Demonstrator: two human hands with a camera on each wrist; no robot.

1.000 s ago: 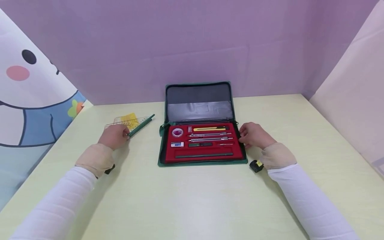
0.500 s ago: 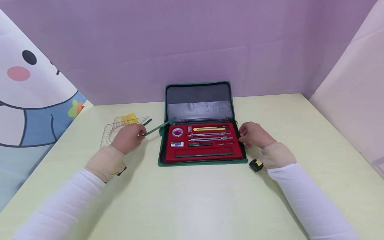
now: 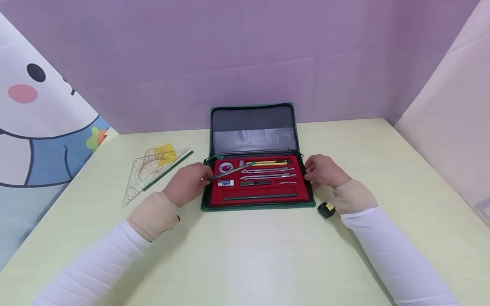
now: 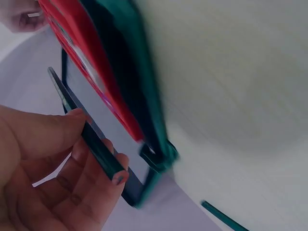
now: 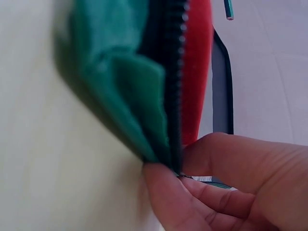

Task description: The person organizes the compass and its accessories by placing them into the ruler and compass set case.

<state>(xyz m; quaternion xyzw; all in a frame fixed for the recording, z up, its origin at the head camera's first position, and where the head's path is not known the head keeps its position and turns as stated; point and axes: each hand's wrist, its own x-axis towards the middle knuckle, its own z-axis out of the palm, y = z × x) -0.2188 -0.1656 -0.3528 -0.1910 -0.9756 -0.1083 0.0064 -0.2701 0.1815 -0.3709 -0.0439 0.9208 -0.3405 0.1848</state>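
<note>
My left hand [image 3: 188, 183] pinches a green pencil [image 4: 98, 149] between thumb and fingers, above the left side of an open zip case [image 3: 254, 117]. The pencil points up and to the right over the red tray [image 3: 275, 190], apart from it in the left wrist view. In the tray lie a dark pencil [image 3: 260, 197], a yellow cutter [image 3: 269, 163], two metal compasses [image 3: 264, 177], an eraser [image 3: 225, 183] and a round purple-centred item [image 3: 226, 167]. At the case's right edge my right hand [image 3: 325, 171] grips the green fabric border [image 5: 137, 91] between thumb and fingers.
On the table's left lie a clear set square [image 3: 132, 191], a yellow piece [image 3: 165, 154] and another green pencil [image 3: 168, 171]. A black object with a yellow mark [image 3: 326, 210] is at my right wrist. A purple cloth wall [image 3: 245, 63] stands behind the case.
My left hand has carried the pencil rightward from the set squares to over the case. The second green pencil stays on the table, now fully uncovered. My right hand has kept its place.
</note>
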